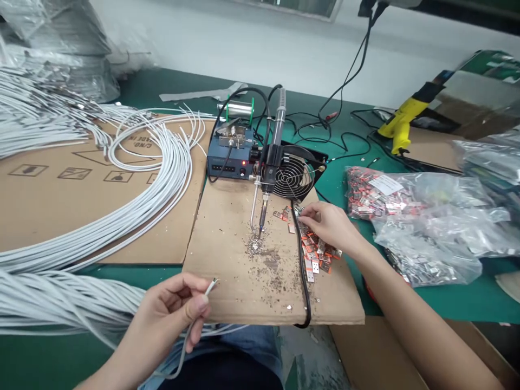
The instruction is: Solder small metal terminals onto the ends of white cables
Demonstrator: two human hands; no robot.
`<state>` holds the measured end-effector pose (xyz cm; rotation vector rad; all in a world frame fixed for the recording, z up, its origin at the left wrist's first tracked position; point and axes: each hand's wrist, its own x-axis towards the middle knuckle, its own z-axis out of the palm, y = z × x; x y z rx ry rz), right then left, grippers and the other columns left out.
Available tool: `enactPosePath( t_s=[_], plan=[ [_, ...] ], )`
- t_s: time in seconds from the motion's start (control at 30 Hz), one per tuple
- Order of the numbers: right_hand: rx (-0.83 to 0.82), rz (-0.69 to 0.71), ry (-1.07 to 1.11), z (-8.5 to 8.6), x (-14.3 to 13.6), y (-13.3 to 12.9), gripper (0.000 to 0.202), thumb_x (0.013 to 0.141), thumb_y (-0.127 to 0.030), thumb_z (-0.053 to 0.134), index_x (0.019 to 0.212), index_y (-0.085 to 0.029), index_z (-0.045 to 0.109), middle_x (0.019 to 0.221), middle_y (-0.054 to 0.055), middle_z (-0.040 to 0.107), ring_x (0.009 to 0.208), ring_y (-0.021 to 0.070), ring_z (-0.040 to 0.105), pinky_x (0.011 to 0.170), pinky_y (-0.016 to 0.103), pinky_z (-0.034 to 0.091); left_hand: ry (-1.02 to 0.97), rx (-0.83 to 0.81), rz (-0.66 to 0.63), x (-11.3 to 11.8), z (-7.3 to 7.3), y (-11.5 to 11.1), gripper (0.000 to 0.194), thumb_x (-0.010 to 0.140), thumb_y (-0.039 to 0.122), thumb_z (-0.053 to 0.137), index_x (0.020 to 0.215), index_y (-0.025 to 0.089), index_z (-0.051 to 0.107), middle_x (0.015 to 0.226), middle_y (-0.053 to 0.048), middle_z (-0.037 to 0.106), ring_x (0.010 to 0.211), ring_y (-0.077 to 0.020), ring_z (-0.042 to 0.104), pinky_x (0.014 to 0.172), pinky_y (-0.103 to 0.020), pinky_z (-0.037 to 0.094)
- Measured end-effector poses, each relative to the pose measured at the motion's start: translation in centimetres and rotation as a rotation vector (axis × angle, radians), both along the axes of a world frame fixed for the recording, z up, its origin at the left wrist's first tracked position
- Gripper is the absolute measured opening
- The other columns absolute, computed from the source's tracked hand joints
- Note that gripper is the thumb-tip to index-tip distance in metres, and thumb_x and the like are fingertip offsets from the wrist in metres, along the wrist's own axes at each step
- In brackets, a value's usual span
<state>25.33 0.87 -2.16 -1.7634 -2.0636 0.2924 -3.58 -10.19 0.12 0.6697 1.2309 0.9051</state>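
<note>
Thin grey cable (pixel 190 319), pinched between thumb and forefinger of the left hand (pixel 173 311) just behind its stripped end; long axis runs up and rightward, tip toward the soldering iron (pixel 264 208). Judged light, limp and best held near the tip. Right hand (pixel 331 225): fingertips closed on small red-and-metal connector pieces (pixel 314 254) beneath them. Beyond the fingers: cardboard mat (pixel 244 292), fan (pixel 290 176), white cable bundle (pixel 81 227).

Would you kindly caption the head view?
Left hand pinches a white cable; right hand touches small connectors beside the soldering iron.
</note>
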Motion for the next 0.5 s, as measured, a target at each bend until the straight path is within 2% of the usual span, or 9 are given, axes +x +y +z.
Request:
enactPosePath(
  t_s=[0.17, 0.3, 0.4, 0.5],
  plan=[
    [-0.045, 0.012, 0.047, 0.4, 0.4, -0.2, 0.011, 0.073, -0.024, 0.060, 0.064, -0.019, 0.063, 0.062, 0.003, 0.064, 0.059, 0.0190, 0.058, 0.056, 0.030, 0.040, 0.154, 0.067, -0.228, -0.1, 0.4, 1.8, 0.017, 0.069, 0.029, 0.071, 0.072, 0.014, 0.064, 0.041, 0.007, 0.050, 0.035, -0.0047, 0.044, 0.035, -0.013, 0.036],
    [-0.092, 0.023, 0.158, 1.5, 0.2, -1.6, 0.019, 0.080, -0.034, 0.055, 0.070, -0.018, 0.058, 0.057, 0.003, 0.062, 0.047, 0.0162, 0.057, 0.045, 0.027, 0.041, 0.205, 0.018, -0.469, 0.3, 0.4, 4.6, 0.015, 0.074, 0.028, 0.064, 0.071, 0.014, 0.061, 0.037, 0.007, 0.051, 0.031, -0.0057, 0.043, 0.032, -0.014, 0.035],
    [-0.270, 0.090, 0.420, 1.7, -1.6, -3.2, 0.022, 0.080, -0.038, 0.057, 0.071, -0.018, 0.055, 0.060, 0.004, 0.064, 0.047, 0.0148, 0.060, 0.042, 0.024, 0.047, 0.244, 0.029, -0.528, 1.3, 0.3, 7.1, 0.007, 0.076, 0.019, 0.062, 0.074, 0.013, 0.062, 0.037, 0.008, 0.050, 0.029, -0.0041, 0.039, 0.029, -0.012, 0.029],
    [-0.524, 0.080, 0.738, 1.4, -4.2, -4.2, 0.020, 0.072, -0.035, 0.068, 0.070, -0.017, 0.059, 0.055, 0.001, 0.063, 0.045, 0.0138, 0.061, 0.041, 0.023, 0.051, 0.255, 0.088, -0.577, 2.2, 0.0, 9.0, 0.007, 0.076, 0.017, 0.061, 0.074, 0.011, 0.064, 0.039, 0.009, 0.048, 0.029, -0.0033, 0.038, 0.030, -0.012, 0.026]
  ],
)
